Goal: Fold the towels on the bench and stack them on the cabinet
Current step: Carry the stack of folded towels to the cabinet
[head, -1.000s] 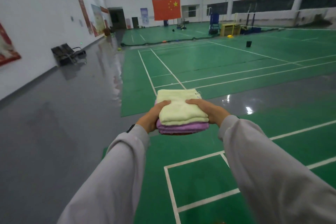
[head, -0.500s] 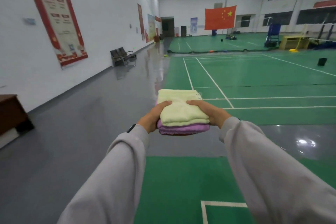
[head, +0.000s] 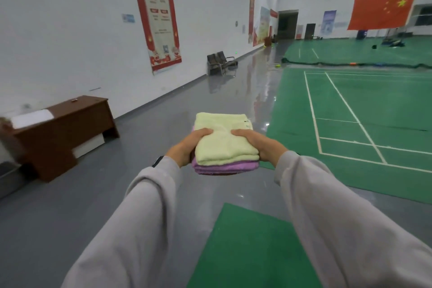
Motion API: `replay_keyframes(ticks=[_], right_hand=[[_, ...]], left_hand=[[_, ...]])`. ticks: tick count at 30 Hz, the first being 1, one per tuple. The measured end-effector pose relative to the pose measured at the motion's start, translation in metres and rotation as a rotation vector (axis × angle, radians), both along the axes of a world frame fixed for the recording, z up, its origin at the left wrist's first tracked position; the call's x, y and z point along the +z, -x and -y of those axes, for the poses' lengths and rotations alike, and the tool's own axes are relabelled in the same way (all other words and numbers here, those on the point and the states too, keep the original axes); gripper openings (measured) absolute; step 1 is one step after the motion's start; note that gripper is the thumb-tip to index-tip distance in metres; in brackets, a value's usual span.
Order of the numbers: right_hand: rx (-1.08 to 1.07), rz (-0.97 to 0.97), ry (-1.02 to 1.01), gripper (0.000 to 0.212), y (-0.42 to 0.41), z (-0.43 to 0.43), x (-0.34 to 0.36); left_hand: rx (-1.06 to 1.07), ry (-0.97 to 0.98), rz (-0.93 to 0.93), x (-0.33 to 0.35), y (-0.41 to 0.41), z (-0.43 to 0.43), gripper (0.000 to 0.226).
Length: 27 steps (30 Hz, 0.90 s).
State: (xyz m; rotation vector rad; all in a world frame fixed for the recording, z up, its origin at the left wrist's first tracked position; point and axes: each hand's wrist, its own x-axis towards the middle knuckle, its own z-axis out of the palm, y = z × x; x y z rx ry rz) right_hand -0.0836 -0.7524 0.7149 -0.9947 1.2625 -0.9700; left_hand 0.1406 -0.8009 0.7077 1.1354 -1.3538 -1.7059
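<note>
I carry a stack of folded towels in front of me at chest height. A pale yellow towel lies on top of a purple towel, with a dark red edge showing underneath. My left hand grips the stack's left side, thumb on top. My right hand grips its right side the same way. A brown wooden cabinet stands against the white wall at the left, with a white sheet on its top.
Grey glossy floor runs along the wall toward two dark chairs. Green court mats with white lines fill the right. A red flag hangs at the far end.
My view has swung left while the towel stack stays held in both hands. The brown cabinet has come fully into view at the left, and the court has slid to the right.
</note>
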Motion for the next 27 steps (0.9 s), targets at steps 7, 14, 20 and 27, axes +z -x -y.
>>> replay_keyframes(ticks=[7, 14, 20, 27], right_hand=[[0.14, -0.003, -0.008, 0.041, -0.058, 0.182, -0.04], [0.316, -0.005, 0.002, 0.066, -0.147, 0.396, -0.053], [0.489, -0.018, 0.026, 0.064, -0.258, 0.535, -0.032], [0.595, -0.039, 0.041, 0.069, -0.397, 0.703, -0.027]], left_hand=[[0.157, -0.046, -0.044, -0.023, -0.059, 0.118, 0.048], [0.379, 0.002, -0.042, -0.03, -0.142, 0.284, 0.064], [0.574, 0.016, -0.032, -0.008, -0.245, 0.396, 0.054], [0.703, 0.047, 0.011, -0.014, -0.379, 0.544, 0.082]])
